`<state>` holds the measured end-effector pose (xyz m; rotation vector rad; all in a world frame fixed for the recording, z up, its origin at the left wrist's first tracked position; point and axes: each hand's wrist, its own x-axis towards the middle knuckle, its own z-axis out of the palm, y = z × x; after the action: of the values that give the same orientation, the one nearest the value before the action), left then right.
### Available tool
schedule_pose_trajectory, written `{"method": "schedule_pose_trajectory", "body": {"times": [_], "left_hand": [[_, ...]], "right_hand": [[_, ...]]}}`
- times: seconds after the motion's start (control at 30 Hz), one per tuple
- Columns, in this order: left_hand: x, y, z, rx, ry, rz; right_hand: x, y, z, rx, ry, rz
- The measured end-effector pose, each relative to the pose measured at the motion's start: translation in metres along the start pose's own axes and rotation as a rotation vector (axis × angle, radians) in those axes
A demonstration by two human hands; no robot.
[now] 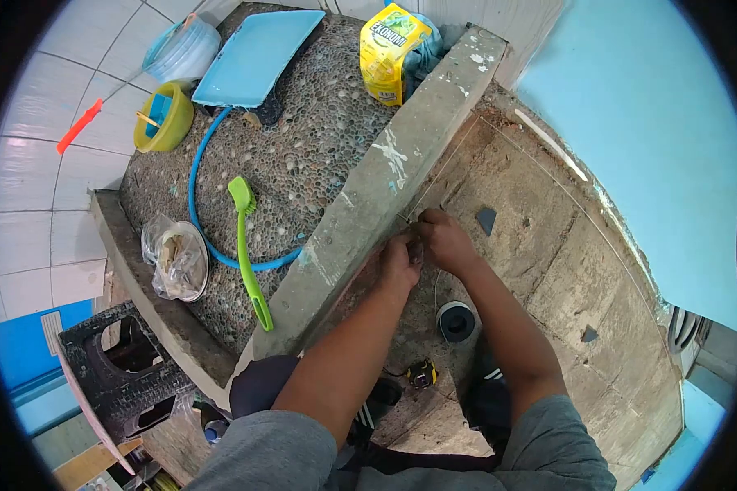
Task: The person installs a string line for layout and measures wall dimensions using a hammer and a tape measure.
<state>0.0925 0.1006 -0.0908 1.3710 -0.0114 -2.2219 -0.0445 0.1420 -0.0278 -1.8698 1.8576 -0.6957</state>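
Observation:
My left hand and my right hand meet beside the concrete ledge, low over the rough floor. Their fingers are pressed together around something too small to make out, near a thin string that runs along the ledge. Just below the hands stands a dark roll with a pale rim, and a thin line rises from it toward my fingers. A yellow and black tape measure lies by my feet. A dark triangular shard rests to the right of my right hand.
Left of the ledge, the pebbled surface holds a green brush, blue hose, blue tray, plate with a plastic bag and yellow pouch. Another string runs near the blue wall.

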Motion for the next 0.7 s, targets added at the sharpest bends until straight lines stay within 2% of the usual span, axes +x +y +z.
{"method": "schedule_pose_trajectory", "body": {"times": [0.07, 0.17, 0.2, 0.37, 0.47, 0.7], "left_hand": [[-0.001, 0.003, 0.0, 0.023, -0.05, 0.009], [-0.015, 0.006, 0.013, 0.09, 0.154, 0.035], [-0.014, 0.006, 0.014, 0.114, 0.166, 0.064], [-0.008, 0.006, 0.012, 0.33, 0.269, 0.109], [-0.01, 0.004, 0.018, 0.285, 0.301, 0.206], [-0.023, 0.008, 0.029, 0.269, 0.323, 0.149]], "right_hand": [[0.001, 0.004, 0.002, -0.055, -0.014, -0.033], [0.0, -0.008, -0.006, -0.108, -0.078, 0.015], [0.0, -0.013, -0.01, -0.124, -0.105, 0.046], [-0.009, 0.0, 0.012, -0.079, -0.042, 0.089], [-0.009, 0.002, 0.025, -0.019, 0.071, 0.096], [0.0, -0.013, 0.014, 0.179, 0.169, 0.279]]}}
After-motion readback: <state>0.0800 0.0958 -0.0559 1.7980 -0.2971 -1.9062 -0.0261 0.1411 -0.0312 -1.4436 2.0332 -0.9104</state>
